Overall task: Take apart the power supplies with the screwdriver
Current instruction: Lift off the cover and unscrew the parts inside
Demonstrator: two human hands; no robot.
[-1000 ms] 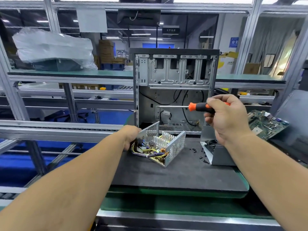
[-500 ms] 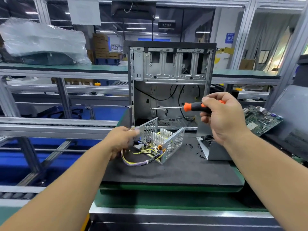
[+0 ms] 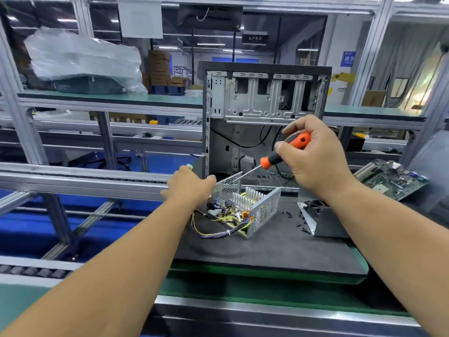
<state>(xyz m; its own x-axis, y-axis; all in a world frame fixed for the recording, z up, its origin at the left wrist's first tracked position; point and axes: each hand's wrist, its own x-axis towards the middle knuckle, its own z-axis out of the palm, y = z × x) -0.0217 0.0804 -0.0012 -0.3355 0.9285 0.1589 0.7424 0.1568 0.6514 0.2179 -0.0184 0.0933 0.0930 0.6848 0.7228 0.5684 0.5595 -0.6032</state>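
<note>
**Two hands on the open PSU, driver coming in**

We see the PSU (image 3: 245, 210) with its cover off, sitting on the black mat (image 3: 267, 251) in front of the PC case (image 3: 264, 117). Left hand (image 3: 189, 188) holds its left mesh wall, fingers wrapped over the edge. Right hand (image 3: 313, 161) is closed round the orange handle of the screwdriver (image 3: 272, 161), tip angled down toward the rear mesh wall; we can't tell if it's seated in a screw.

Handling, our read:
- Thin sheet-metal shell: stiff enough to brace, but edges are likely sharp. Hold by the walls, as now.
- Board (image 3: 233, 214) with heatsink fins and caps is the fragile part; keep fingers and tip off it.
- Wire bundle (image 3: 213, 232) is floppy and trails off the left front; it may snag when we lift.
- Probably moderate weight, so one hand should pin it.

Loose screws (image 3: 295, 221) lie on the mat just right of the PSU, beside the removed cover (image 3: 323, 224).
</note>
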